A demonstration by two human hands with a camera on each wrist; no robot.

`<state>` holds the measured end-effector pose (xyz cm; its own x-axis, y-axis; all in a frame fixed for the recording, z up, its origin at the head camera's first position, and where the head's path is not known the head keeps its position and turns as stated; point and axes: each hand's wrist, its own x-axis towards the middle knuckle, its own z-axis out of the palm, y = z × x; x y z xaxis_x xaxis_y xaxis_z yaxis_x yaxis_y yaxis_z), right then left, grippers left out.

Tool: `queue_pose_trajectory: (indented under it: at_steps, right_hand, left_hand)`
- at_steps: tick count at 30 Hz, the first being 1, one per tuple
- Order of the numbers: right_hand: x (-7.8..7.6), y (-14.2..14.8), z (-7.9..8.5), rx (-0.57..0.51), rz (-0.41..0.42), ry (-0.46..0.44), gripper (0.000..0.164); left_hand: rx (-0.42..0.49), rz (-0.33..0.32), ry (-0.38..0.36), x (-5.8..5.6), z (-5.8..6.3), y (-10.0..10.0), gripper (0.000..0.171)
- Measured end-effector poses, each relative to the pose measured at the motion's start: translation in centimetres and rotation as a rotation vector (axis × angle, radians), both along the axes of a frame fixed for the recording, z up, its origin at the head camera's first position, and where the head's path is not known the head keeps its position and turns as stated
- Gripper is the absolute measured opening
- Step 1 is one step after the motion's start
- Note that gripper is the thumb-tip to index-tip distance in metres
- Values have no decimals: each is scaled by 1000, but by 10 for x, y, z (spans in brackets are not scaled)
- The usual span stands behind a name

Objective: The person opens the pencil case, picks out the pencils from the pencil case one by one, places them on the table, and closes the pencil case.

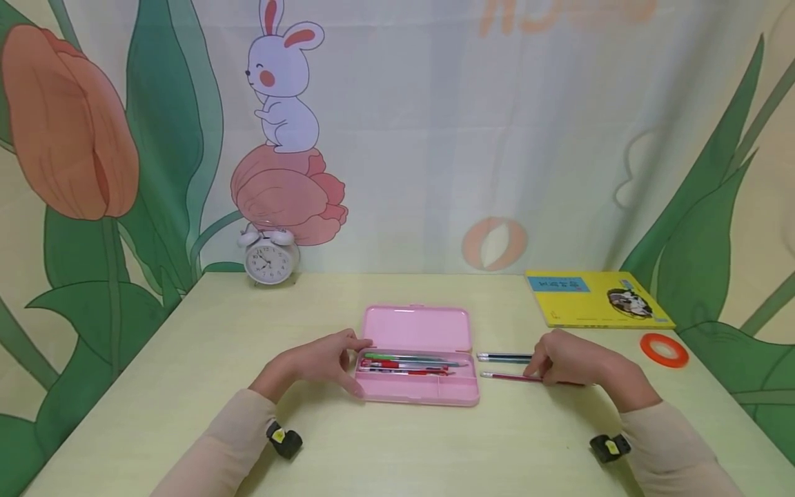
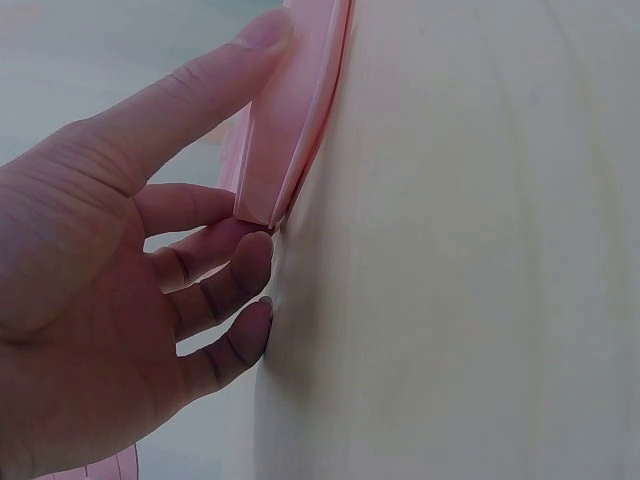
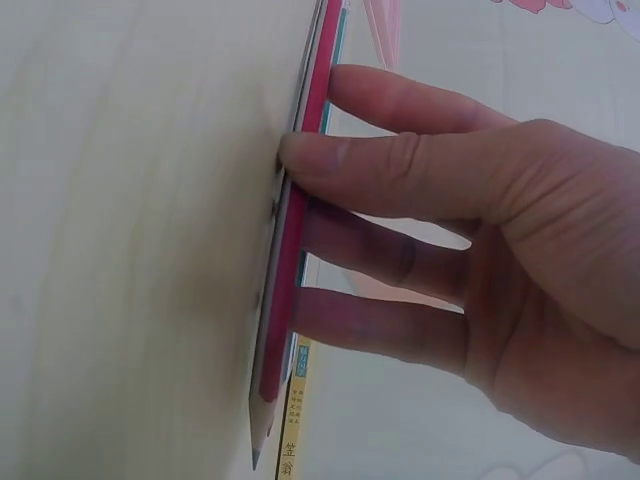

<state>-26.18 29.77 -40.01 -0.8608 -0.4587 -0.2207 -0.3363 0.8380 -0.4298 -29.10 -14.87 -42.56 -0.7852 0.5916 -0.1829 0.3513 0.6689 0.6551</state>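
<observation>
A pink pencil case (image 1: 397,393) lies with its lid raised at the middle of the table. Several pens and pencils (image 1: 406,371), red, green and teal, fill its long compartment. My left hand (image 1: 326,360) grips the case's left end, its thumb (image 2: 200,100) along the near side and the other fingers around the far corner. To the right of the case, my right hand (image 1: 574,360) pinches a red pencil (image 3: 285,260) between thumb and fingers, low over the table. Farther back, dark and teal pencils (image 1: 503,357) lie beside it, partly hidden by this hand.
A white alarm clock (image 1: 270,262) stands at the back left. At the back right lies a yellow book (image 1: 590,310), with an orange tape roll (image 1: 647,350) just in front of it. Behind the table hangs a printed curtain (image 1: 410,172).
</observation>
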Motion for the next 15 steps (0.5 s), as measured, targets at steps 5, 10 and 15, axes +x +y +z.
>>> queue_pose_trajectory:
  at_steps: [5, 10, 15]
  right_hand:
    - [-2, -1, -2, 1, 14, 16, 27]
    - [-4, -3, -3, 11, 70, 55, 24]
    - [-6, -3, -5, 33, 121, 122, 21]
  left_hand:
    - [3, 6, -3, 0, -3, -1, 93]
    - [14, 10, -6, 0, -3, -1, 93]
    - [14, 13, -7, 0, -2, 0, 93]
